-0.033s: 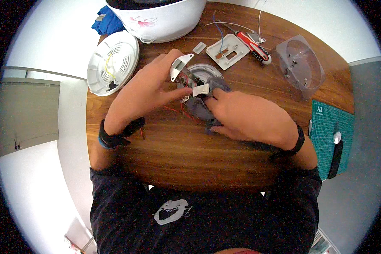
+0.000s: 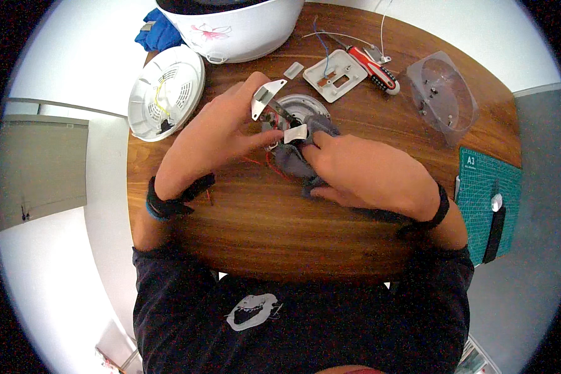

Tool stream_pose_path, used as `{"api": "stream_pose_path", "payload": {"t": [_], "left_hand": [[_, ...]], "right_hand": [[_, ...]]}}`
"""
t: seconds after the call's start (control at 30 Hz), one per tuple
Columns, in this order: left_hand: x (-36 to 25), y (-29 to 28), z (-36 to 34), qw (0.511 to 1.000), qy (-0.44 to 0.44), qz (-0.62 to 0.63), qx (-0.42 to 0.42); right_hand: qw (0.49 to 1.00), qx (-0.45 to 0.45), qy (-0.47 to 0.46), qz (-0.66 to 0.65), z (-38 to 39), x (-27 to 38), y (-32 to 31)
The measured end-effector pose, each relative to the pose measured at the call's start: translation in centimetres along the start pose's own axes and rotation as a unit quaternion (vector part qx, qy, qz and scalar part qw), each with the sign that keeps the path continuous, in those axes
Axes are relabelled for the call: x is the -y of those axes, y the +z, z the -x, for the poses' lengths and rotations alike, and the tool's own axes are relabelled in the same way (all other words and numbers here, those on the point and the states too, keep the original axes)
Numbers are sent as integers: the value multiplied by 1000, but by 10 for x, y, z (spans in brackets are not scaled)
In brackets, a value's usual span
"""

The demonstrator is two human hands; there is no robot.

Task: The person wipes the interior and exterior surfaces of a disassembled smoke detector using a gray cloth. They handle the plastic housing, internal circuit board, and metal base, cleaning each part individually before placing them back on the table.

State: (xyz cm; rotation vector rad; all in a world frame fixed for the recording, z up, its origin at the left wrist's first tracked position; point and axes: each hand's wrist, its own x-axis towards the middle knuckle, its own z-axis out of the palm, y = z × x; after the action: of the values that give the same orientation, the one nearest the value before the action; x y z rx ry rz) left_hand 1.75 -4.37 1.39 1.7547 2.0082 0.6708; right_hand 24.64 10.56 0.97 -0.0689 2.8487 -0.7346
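My left hand (image 2: 221, 131) grips a white metal bracket (image 2: 262, 109) with its fingers, its thumb reaching down beside a small white piece (image 2: 295, 133). Beneath it lies a round white device (image 2: 308, 103) with exposed parts and red wires (image 2: 274, 168). My right hand (image 2: 361, 171) has its fingers closed on a crumpled grey cloth (image 2: 296, 162), pressed against the device’s lower right side. The hidden fingertips leave their exact contact with the inner parts unclear.
Behind stand a large white tub (image 2: 230, 34), blue cloth (image 2: 159, 31), and a perforated round cover (image 2: 153, 106). Also around: a square plate (image 2: 346, 68), red screwdriver (image 2: 374, 68), small clear piece (image 2: 293, 70), clear container with screws (image 2: 445, 100), and green cutting mat (image 2: 480, 187) at right.
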Motion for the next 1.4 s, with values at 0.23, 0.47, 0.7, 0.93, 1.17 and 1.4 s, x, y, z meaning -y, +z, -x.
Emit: {"api": "stream_pose_path", "payload": {"t": [0.23,0.47,0.7,0.93,1.17,1.4], "left_hand": [[-3,0,3,999,-3,28,32],[-2,1,6,998,56,25,6],[-4,4,1,991,17,126,38],[-2,8,-1,992,28,114,35],[-2,5,-2,994,42,95,47],[-2,4,0,995,10,85,48]], "right_hand": [[997,18,24,73,8,-7,-43],[959,-219,49,172,4,-21,-46],[975,-174,-61,120,-18,-41,-6],[978,-153,-5,144,-11,-34,-10],[970,-163,-23,177,-23,-43,1],[968,-145,-13,205,-18,-25,-9]]}}
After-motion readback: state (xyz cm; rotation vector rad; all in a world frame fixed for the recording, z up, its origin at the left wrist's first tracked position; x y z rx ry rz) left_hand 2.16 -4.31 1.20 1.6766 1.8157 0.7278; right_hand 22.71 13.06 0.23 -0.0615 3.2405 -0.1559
